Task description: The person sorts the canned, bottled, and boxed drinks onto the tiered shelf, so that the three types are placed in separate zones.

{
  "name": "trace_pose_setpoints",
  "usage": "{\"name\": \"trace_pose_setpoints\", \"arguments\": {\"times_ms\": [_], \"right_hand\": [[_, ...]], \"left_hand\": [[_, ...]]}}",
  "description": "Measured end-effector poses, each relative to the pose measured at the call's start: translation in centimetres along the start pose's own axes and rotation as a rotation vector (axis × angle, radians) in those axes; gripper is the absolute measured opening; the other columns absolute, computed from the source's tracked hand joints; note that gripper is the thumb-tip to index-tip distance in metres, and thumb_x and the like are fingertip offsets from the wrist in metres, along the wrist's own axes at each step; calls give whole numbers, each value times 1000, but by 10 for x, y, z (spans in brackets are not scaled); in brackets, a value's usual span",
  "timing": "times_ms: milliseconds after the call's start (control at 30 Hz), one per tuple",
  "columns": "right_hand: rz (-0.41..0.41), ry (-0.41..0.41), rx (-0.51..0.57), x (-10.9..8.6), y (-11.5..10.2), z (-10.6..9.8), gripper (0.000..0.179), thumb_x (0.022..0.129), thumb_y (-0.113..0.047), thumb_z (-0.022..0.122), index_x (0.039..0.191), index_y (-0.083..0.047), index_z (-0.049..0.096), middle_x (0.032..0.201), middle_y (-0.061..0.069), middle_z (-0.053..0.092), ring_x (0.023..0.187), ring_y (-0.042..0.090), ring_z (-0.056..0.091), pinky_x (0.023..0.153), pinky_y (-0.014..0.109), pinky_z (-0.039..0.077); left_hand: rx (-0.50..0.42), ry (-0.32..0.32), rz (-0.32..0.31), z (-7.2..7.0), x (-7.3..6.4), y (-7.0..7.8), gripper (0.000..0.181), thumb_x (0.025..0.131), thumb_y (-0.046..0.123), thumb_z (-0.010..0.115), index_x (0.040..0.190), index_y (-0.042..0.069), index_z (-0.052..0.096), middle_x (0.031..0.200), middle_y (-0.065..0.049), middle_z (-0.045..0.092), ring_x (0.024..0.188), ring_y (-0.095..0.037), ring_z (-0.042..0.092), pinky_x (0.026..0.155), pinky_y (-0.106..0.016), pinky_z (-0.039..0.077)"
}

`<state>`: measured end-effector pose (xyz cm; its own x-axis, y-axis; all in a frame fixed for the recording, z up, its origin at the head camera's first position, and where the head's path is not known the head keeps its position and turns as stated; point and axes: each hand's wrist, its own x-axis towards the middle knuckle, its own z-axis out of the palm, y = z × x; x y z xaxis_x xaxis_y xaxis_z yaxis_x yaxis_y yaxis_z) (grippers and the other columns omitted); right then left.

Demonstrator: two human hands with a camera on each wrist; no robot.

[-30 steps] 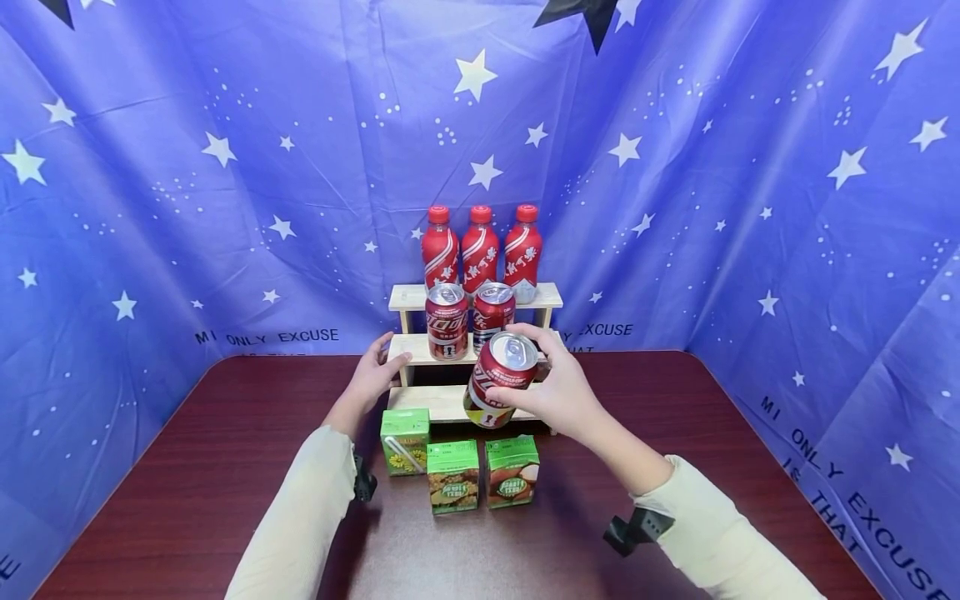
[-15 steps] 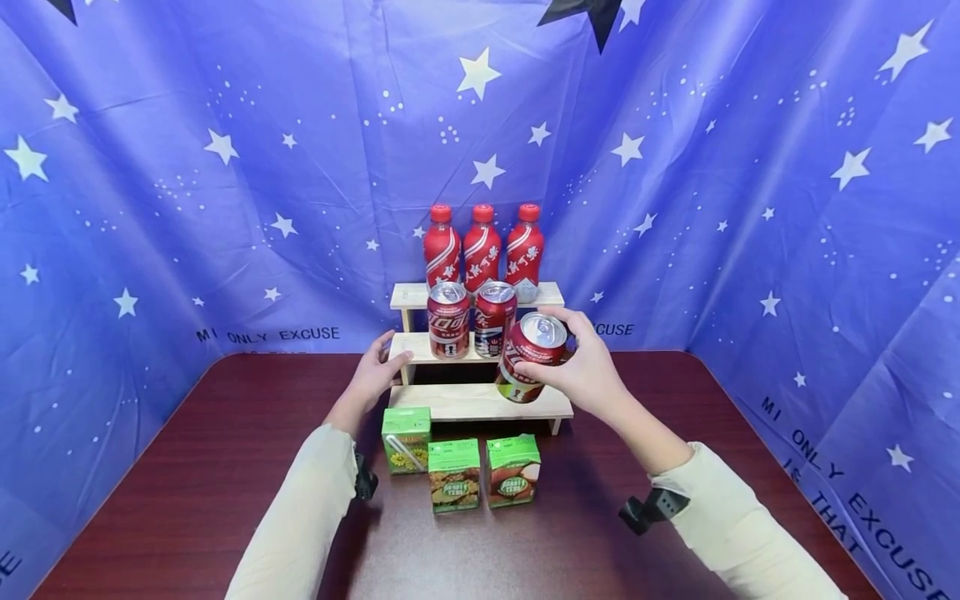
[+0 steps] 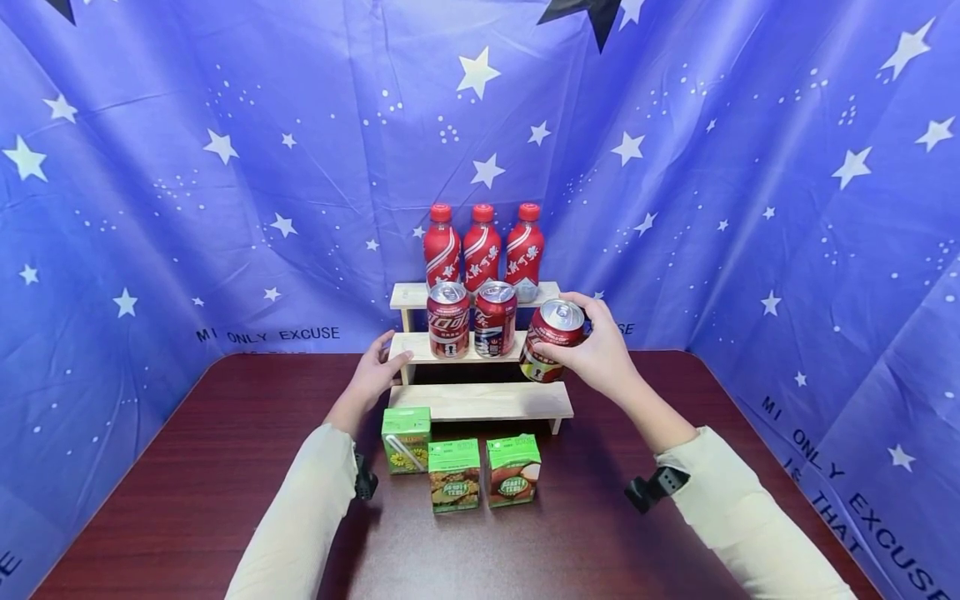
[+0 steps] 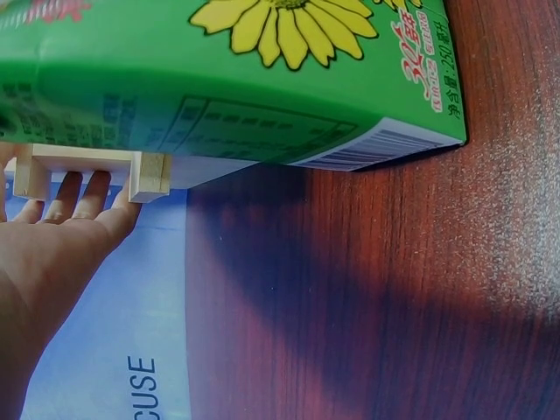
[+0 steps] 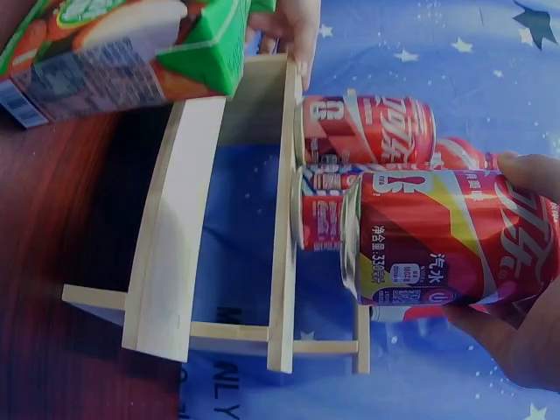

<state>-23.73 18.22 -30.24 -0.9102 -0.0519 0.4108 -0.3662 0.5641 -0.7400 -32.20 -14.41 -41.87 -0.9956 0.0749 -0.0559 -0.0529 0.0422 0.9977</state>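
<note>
Table (image 3: 495,546) dark red, glossy, pale glare toward its 6 o'clock; blue star-print cloth (image 3: 300,175) walls it from 9 through 12 to 3; wooden shelf (image 3: 480,403) toward 12; my left hand (image 3: 371,372) grips the shelf's 9 o'clock end, fingers partly closed; my right hand (image 3: 602,357) curls round a tilted can (image 3: 553,340), clear of the planks, at 3 o'clock from two standing cans (image 3: 448,327)
</note>
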Motion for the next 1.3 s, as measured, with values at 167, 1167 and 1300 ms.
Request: {"name": "trace_pose_setpoints", "arguments": {"times_ms": [167, 1167, 1300], "right_hand": [[23, 7, -19, 8, 4, 0, 77, 70, -29, 83, 134, -12, 44, 131, 16, 42, 121, 34, 45, 90, 53, 49], [57, 41, -95, 45, 24, 15, 76, 70, -26, 83, 133, -10, 45, 126, 17, 44, 115, 33, 49, 92, 52, 48], [55, 43, -89, 47, 25, 18, 75, 70, -24, 83, 133, -9, 45, 126, 18, 45, 114, 33, 49, 92, 52, 48]], "left_hand": [[-5, -2, 0, 0, 0, 0, 70, 95, 14, 53, 151, 12, 10, 150, -23, 26, 130, -39, 39, 100, -57, 41], [21, 7, -2, -1, 0, 0, 70, 95, 16, 54, 151, 13, 12, 148, -22, 31, 129, -38, 40, 102, -57, 39], [18, 9, 0, 0, 1, -1, 69, 95, 16, 54, 151, 13, 13, 148, -22, 31, 129, -37, 40, 102, -57, 39]]}}
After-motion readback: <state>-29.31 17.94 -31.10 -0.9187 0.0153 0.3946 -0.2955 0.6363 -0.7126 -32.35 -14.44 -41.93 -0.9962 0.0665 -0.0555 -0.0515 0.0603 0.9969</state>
